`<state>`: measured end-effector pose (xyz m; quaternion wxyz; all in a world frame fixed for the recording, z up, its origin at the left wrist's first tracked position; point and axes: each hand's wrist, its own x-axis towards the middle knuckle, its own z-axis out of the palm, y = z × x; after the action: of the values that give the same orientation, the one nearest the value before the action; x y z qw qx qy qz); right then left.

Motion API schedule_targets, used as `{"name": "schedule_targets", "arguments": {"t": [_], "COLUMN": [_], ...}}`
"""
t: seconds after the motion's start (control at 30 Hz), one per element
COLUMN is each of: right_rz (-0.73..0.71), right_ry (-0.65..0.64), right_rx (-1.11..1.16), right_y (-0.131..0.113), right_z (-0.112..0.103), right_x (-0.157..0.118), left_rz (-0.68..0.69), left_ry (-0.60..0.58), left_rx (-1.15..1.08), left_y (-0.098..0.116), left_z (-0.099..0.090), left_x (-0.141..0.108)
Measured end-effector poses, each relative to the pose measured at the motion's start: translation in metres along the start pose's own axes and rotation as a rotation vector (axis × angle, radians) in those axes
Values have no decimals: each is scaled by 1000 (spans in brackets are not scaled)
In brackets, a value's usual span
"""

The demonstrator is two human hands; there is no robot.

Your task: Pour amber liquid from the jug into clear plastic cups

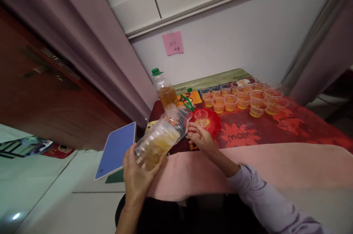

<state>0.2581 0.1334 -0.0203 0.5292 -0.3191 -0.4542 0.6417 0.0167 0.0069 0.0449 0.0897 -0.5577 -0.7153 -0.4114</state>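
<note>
My left hand (139, 179) is wrapped around the lower part of a large clear plastic bottle (158, 146) with yellow liquid inside. The bottle leans over to the upper right, a green carry loop (187, 102) at its neck end. Close beside that end is my right hand (200, 138), its fingers loosely bent and apart; whether they touch the bottle is unclear. Just beyond the fingertips, a clear plastic cup (201, 117) stands on a red scalloped plate (216, 127). I cannot make out any stream of liquid between bottle and cup.
Several clear cups of yellow liquid (244, 100) stand in rows at the table's back. Behind the held bottle is another bottle (167, 94) with a green cap. A small green cap (189, 89) lies nearby. A pink cloth (275, 164) covers the front edge; a blue board (117, 149) is at left.
</note>
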Motion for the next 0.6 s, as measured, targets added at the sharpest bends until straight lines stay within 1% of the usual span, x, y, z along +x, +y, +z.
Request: {"name": "schedule_targets", "arguments": {"t": [0.07, 0.17, 0.3, 0.4, 0.47, 0.53, 0.6], "right_rz": [23, 76, 219, 255, 259, 266, 281], "right_ry": [-37, -46, -43, -36, 1, 66, 109], "right_rx": [89, 183, 325, 417, 449, 479, 495], "right_y": [2, -2, -12, -16, -17, -16, -16], "right_z": [7, 10, 10, 13, 14, 13, 11], "right_x": [-5, -5, 4, 12, 16, 19, 20], "left_rz": [65, 115, 143, 157, 175, 189, 159], "left_ry": [-2, -14, -77, -60, -36, -36, -50], "left_rx": [9, 38, 49, 52, 43, -2, -118], "left_y": [2, 1, 1, 1, 0, -5, -12], "left_z": [0, -1, 1, 6, 8, 11, 15], "left_x": [0, -2, -9, -15, -17, -19, -20]}}
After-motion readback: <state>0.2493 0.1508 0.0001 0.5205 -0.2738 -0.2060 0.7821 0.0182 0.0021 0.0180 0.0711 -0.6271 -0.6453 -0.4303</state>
